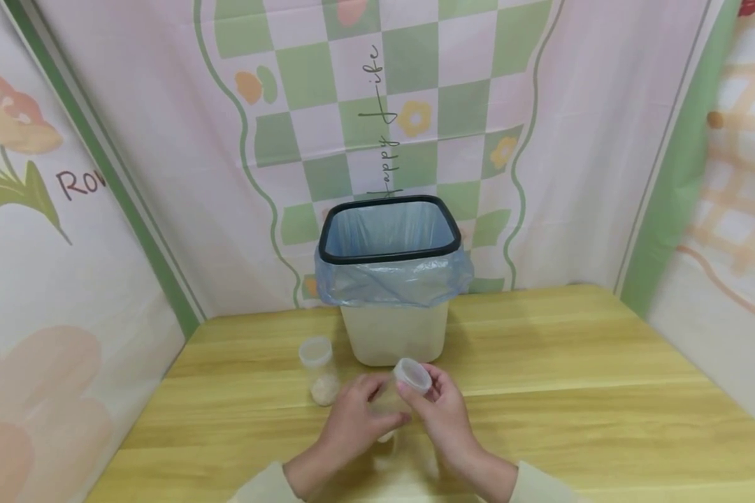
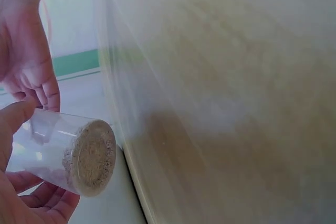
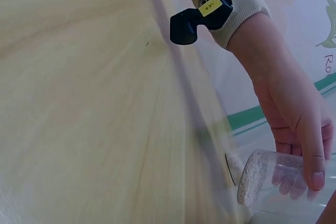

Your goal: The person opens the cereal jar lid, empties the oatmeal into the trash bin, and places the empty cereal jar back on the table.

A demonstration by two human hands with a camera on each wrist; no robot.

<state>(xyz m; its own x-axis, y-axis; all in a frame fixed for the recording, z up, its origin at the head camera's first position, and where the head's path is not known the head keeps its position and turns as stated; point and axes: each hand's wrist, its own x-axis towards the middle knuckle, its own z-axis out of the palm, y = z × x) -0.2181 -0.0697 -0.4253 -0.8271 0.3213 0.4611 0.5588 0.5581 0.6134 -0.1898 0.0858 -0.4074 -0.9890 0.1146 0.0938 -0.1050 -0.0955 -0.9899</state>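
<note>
In the head view, my left hand (image 1: 358, 412) grips a clear plastic jar (image 1: 386, 402), which is held tilted over the table. Pale, grainy stuff (image 2: 94, 158) lies at the jar's base in the left wrist view. Thumb and fingers of the left hand curl round the jar's side in the right wrist view. My right hand (image 1: 447, 412) pinches a translucent white lid (image 1: 413, 375) at the jar's upper end. A similar lidded jar (image 1: 316, 353) with pale contents at its bottom stands upright to the left of the hands.
A cream bin (image 1: 396, 332) with a black rim and a blue bag (image 1: 393, 279) stands behind the hands. Everything is on a wood-grain table (image 1: 572, 391). Patterned curtains (image 1: 409, 91) hang behind it and on both sides.
</note>
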